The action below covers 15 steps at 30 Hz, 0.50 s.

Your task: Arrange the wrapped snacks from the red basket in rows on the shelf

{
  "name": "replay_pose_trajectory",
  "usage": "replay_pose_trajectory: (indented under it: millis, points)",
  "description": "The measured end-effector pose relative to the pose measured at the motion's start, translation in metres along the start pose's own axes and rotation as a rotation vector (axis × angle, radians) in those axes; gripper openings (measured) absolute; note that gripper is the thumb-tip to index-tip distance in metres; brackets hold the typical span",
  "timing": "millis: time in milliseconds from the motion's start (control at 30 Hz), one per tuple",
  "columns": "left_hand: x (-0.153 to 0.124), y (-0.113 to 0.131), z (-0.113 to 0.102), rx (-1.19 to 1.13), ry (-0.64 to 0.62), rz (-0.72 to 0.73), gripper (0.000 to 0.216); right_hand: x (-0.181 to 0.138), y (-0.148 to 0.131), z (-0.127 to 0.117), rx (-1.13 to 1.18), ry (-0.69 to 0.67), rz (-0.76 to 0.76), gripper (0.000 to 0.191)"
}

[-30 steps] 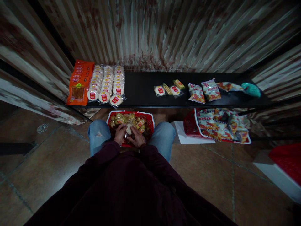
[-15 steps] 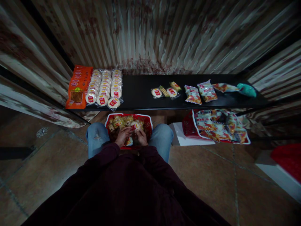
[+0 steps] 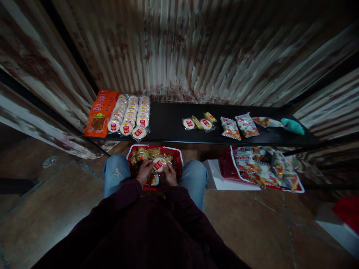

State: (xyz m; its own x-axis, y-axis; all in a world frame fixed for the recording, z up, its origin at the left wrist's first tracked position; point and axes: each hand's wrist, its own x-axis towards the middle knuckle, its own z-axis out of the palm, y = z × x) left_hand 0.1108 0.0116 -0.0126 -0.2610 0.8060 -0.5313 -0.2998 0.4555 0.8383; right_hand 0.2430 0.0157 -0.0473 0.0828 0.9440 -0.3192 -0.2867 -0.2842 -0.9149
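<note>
The scene was dim and underexposed, corners sank into shadow, wide-angle distortion bent the edges, and fine detail looked soft.

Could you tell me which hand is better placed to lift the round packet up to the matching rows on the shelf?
Probably the left hand: it and the right hand both meet the round packet, but the matching rows lie at the shelf's left end.
</note>
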Motion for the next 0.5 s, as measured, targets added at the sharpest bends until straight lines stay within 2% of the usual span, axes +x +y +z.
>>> replay_pose_trajectory:
  millis: [100,133,300,500]
  points:
    - [-0.001,0.003,0.001,0.011,-0.076,0.019,0.037,0.0,-0.004,-0.002,0.048,-0.047,0.059,0.06]
    - [-0.002,0.004,0.002,0.01,-0.102,0.017,0.035,0.0,-0.005,-0.003,0.049,-0.025,0.069,0.06]
    - [-0.005,0.01,0.008,-0.021,-0.045,0.009,0.026,0.0,-0.007,-0.002,0.097,-0.065,0.123,0.055]
    - [-0.003,0.019,0.013,-0.064,-0.019,0.084,0.033,0.003,-0.023,0.008,0.087,-0.136,0.076,0.048]
